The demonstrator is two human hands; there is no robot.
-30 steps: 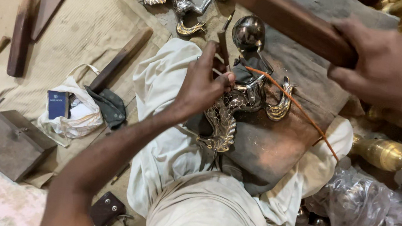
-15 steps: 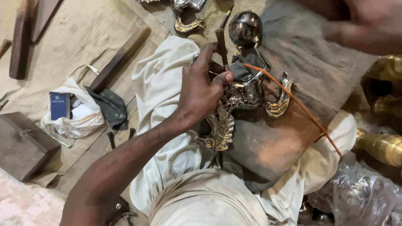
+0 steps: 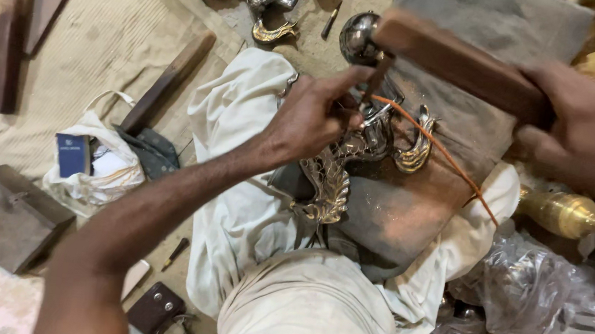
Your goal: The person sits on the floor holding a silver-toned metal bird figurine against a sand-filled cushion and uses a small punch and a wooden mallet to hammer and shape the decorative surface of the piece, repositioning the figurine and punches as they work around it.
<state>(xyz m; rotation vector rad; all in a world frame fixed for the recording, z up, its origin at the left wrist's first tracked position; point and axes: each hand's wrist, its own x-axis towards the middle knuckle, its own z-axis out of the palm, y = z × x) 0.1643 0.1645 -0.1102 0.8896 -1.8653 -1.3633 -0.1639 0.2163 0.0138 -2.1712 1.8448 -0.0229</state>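
Wooden block (image 3: pixel 463 66) sits clenched in my right hand (image 3: pixel 588 138), its far end raised just above the thin chisel (image 3: pixel 379 72). My left hand (image 3: pixel 310 120) pinches that chisel upright, its tip down on the ornate metal figure (image 3: pixel 357 158), which lies under both hands on a dusty grey pad (image 3: pixel 412 201). An orange cord (image 3: pixel 446 157) loops across the figure and runs toward my right. Just beyond the chisel rests a dark metal ball (image 3: pixel 359 37). White cloth (image 3: pixel 234 204) covers my lap below the pad. Farther left of my left hand lie a white bag (image 3: pixel 102 168), wooden strips (image 3: pixel 29 21) and a flat grey box (image 3: pixel 1 213) on the floor; beside my right hand shines a brass piece (image 3: pixel 565 213).
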